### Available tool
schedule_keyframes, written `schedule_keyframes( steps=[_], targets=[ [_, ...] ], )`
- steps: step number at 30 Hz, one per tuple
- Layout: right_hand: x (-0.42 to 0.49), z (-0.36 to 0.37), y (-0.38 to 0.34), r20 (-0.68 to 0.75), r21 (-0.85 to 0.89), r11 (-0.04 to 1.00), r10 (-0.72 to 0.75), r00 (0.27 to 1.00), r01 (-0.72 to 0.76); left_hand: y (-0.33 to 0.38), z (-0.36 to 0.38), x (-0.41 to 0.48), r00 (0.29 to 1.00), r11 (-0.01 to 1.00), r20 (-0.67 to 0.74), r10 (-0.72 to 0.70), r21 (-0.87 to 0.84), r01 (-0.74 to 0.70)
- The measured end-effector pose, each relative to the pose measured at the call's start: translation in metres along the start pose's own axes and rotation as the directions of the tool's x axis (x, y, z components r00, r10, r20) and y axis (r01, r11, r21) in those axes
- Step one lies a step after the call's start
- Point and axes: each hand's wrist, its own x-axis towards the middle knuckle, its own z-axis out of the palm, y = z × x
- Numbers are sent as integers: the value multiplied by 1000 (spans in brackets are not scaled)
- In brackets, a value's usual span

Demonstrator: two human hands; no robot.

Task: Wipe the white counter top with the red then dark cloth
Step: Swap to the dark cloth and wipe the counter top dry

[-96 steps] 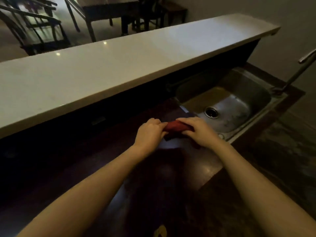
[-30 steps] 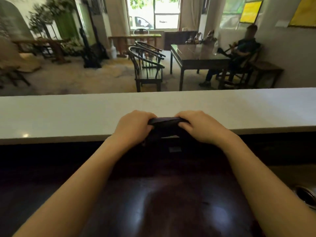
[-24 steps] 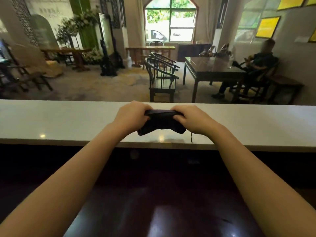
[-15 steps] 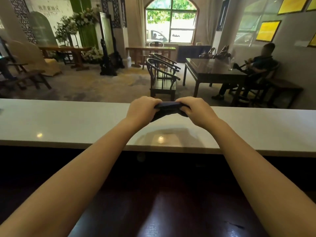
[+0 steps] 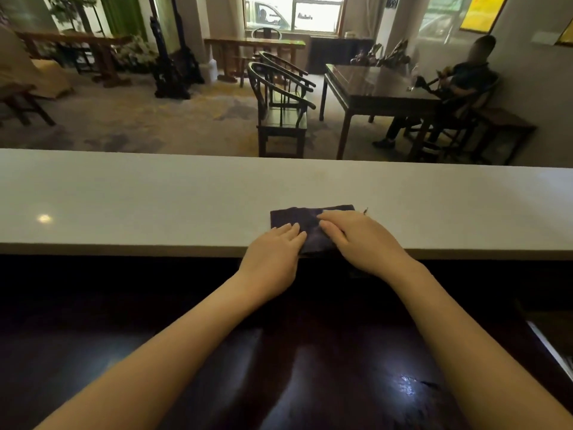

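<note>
A: Dark cloth (image 5: 310, 220) folded flat, rectangular, on counter (image 5: 155, 197) by near edge.
B: Hands?
A: Left hand (image 5: 274, 254), right hand (image 5: 361, 240) flat on it, fingers together, extended. Bare counter both sides.

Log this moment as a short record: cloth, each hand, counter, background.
cloth: dark cloth, folded flat on the counter near its front edge
left hand: left hand, fingers flat on the cloth's left part
right hand: right hand, palm down on the cloth's right part
counter: white counter, long, a light glint at left
background: chair, dark table, seated person
</note>
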Motion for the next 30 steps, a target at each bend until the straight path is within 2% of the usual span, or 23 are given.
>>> schedule_keyframes(
  steps=[3, 5, 6, 7, 9, 11, 13, 18, 24, 30],
  targets=[
    [16, 18, -1, 258, -30, 997, -58, 964, 68, -6, -15, 3, 998, 994, 54, 30, -105, -24],
    [23, 27, 2, 314, -99, 992, -43, 948, 78, -22, -30, 6, 997, 948, 82, 1, -317, 25],
    [26, 31, 4, 314, -134, 988, -32, 949, 78, -38, -35, 6, 998, 924, 40, -57, -377, 68],
    [29, 33, 5, 319, -161, 984, -18, 948, 72, -59, -39, 6, 990, 926, -23, -142, -357, 124],
    [34, 37, 3, 352, -190, 979, 4, 936, 67, -111, -45, -1, 952, 947, -76, -297, -147, 284],
    [40, 42, -4, 392, -211, 973, -2, 920, 92, -161, -45, -11, 915, 914, 21, -402, 64, 400],
    [46, 47, -18, 423, -204, 972, -22, 906, 118, -201, -40, -22, 868, 873, 119, -482, 148, 464],
    [66, 70, -70, 486, -172, 970, -69, 871, 173, -241, -26, -38, 813, 828, 160, -560, 145, 542],
    [117, 103, -130, 524, -176, 948, -139, 840, 266, -238, -22, -40, 817, 823, 97, -568, 66, 564],
    [128, 118, -125, 414, -115, 972, -142, 899, 207, -236, -19, -39, 822, 827, 96, -562, 71, 557]
  ],
)
